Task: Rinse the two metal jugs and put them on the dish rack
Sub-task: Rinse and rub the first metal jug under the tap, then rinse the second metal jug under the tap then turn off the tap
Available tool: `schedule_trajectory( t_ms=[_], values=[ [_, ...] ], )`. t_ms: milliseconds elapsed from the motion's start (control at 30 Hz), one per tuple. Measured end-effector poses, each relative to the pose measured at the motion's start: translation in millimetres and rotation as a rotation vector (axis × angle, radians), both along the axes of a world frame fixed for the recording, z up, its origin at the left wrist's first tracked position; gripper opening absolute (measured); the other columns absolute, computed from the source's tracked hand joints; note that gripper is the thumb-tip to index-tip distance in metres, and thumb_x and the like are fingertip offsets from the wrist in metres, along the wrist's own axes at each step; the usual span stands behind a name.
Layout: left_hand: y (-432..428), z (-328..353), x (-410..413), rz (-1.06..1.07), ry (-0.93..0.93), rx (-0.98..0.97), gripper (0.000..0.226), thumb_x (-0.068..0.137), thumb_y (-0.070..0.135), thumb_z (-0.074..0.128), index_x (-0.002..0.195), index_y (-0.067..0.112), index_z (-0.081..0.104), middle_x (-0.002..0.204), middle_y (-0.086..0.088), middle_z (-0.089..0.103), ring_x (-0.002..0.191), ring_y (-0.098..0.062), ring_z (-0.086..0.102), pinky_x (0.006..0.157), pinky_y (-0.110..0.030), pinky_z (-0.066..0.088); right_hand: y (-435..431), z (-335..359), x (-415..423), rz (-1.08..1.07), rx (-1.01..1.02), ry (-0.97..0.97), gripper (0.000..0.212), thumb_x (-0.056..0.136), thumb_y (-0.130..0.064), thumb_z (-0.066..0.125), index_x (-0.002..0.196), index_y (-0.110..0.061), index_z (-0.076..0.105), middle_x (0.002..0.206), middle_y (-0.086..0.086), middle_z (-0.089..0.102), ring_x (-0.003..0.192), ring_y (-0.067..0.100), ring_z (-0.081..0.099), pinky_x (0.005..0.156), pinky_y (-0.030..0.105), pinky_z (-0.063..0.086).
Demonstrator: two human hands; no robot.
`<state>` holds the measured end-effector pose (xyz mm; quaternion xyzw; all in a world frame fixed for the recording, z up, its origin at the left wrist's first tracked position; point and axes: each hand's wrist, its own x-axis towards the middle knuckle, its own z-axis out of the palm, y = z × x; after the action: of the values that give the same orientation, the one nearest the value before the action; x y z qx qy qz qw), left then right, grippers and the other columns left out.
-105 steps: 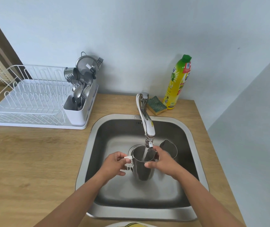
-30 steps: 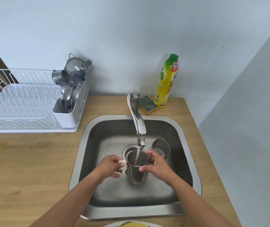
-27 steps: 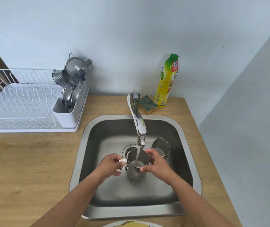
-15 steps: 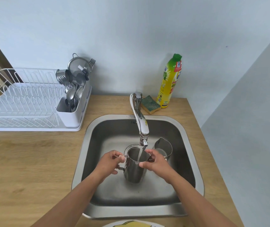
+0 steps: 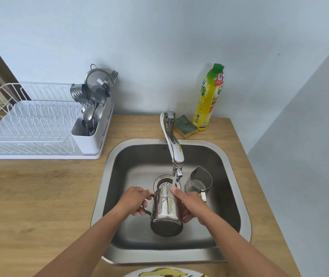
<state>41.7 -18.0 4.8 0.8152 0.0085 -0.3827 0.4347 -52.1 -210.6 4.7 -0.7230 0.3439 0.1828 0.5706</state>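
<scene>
Jug in hand: we hold the first metal jug (image 5: 166, 212) over the sink (image 5: 231, 162), tipped so its mouth faces away from us toward the drain (image 5: 162, 182) and its base faces the camera; the stream from the tap (image 5: 174, 150) lands on its upper wall.
Left hand: our left hand (image 5: 134, 200) is curled closed around the jug's handle (image 5: 146, 204), fingers wrapped through the loop.
Right hand: our right hand (image 5: 191, 205) is half closed, palm against the jug's right wall, thumb up near the rim where the water falls.
Second jug: the other jug (image 5: 198, 181) stands upright on the sink floor just right of the tap spout, mouth up, apart from both hands.
Dish rack: the white dish rack (image 5: 30, 124) sits on the counter (image 5: 40, 196) left of the sink, its wire slots bare; a cutlery holder (image 5: 90, 126) full of utensils stands at its right end.
Handling, judged: stiff thin steel, light once emptied, not fragile; the wet polished wall is likely slippery, so we trust the handle for the real grip and use the wall only to steady.
Risk, judged: a one-handed wall hold could slide; we would carry it to the rack by the handle.
Stage, judged: first jug mid-rinse, second not yet taken up.
</scene>
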Motion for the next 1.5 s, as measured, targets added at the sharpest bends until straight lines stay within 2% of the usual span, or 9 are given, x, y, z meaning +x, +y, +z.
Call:
schedule_trajectory(
  t_ms=[300,433,500,567,767,933,1067,1200,1500],
  values=[
    [2,5,12,-0.048,0.035,0.041,0.029,0.097,0.027,0.057,0.088,0.002,0.068,0.052,-0.001,0.051,0.031,-0.012,0.048,0.034,-0.018,0.028,6,0,-8,0.021,0.04,0.061,0.061,0.09,-0.064,0.048,0.11,-0.007,0.059,0.072,0.012,0.073,0.056,0.025,0.07,0.047,0.032,0.056],
    [8,9,21,-0.096,-0.028,0.117,0.03,0.097,0.029,0.056,0.083,0.005,0.067,0.049,0.0,0.05,0.029,-0.012,0.046,0.033,-0.018,0.03,-5,-5,-17,-0.033,-0.32,-0.007,0.042,0.093,-0.054,0.049,0.09,-0.014,0.063,0.065,0.001,0.066,0.059,0.02,0.066,0.057,0.035,0.059],
    [10,12,28,-0.126,-0.095,0.196,0.032,0.096,0.032,0.056,0.081,0.007,0.068,0.05,-0.001,0.053,0.031,-0.014,0.047,0.036,-0.018,0.035,-13,-8,-24,-0.093,-0.517,-0.058,0.035,0.094,-0.049,0.05,0.082,-0.018,0.059,0.076,-0.001,0.065,0.078,0.024,0.065,0.073,0.038,0.055],
    [11,18,36,-0.148,-0.168,0.258,0.033,0.095,0.036,0.055,0.078,0.01,0.068,0.055,-0.002,0.06,0.039,-0.017,0.055,0.044,-0.021,0.045,-19,-11,-31,-0.167,-0.567,-0.108,0.025,0.094,-0.045,0.052,0.085,-0.021,0.053,0.094,0.001,0.063,0.09,0.027,0.063,0.076,0.036,0.048],
    [15,25,54,-0.1,-0.228,0.309,0.044,0.096,0.042,0.052,0.08,0.006,0.07,0.063,-0.011,0.074,0.052,-0.027,0.07,0.069,-0.037,0.063,-25,-24,-34,-0.294,-0.462,-0.005,0.043,0.093,-0.043,0.057,0.117,-0.011,0.04,0.13,0.012,0.041,0.106,0.037,0.058,0.081,0.036,0.041],
    [15,14,52,-0.019,-0.295,0.254,0.03,0.094,0.036,0.058,0.08,0.01,0.066,0.069,-0.005,0.072,0.067,-0.03,0.073,0.067,-0.042,0.063,-26,-35,-25,-0.327,-0.359,0.08,0.057,0.096,-0.046,0.05,0.132,-0.003,0.042,0.138,0.023,0.043,0.123,0.041,0.05,0.1,0.041,0.04],
    [16,-4,46,0.1,-0.329,0.199,0.018,0.089,0.031,0.064,0.079,0.017,0.059,0.081,-0.006,0.071,0.079,-0.029,0.069,0.076,-0.041,0.058,-27,-37,-21,-0.306,-0.351,0.07,0.05,0.099,-0.043,0.042,0.131,-0.005,0.049,0.132,0.023,0.051,0.121,0.04,0.051,0.095,0.04,0.041],
    [13,-16,41,0.201,-0.337,0.174,0.016,0.088,0.026,0.067,0.088,0.013,0.058,0.08,-0.003,0.064,0.076,-0.022,0.06,0.064,-0.033,0.043,-29,-41,-18,-0.302,-0.365,0.024,0.037,0.1,-0.033,0.044,0.116,-0.003,0.058,0.119,0.022,0.062,0.108,0.038,0.058,0.085,0.037,0.046],
    [7,-44,33,0.497,-0.186,-0.016,0.016,0.087,0.02,0.07,0.079,0.014,0.058,0.084,-0.008,0.065,0.084,-0.028,0.065,0.083,-0.051,0.057,-29,-43,-22,-0.323,-0.34,-0.049,0.019,0.1,-0.021,0.046,0.094,-0.009,0.059,0.091,0.011,0.062,0.083,0.027,0.055,0.07,0.033,0.039]
  ],
)
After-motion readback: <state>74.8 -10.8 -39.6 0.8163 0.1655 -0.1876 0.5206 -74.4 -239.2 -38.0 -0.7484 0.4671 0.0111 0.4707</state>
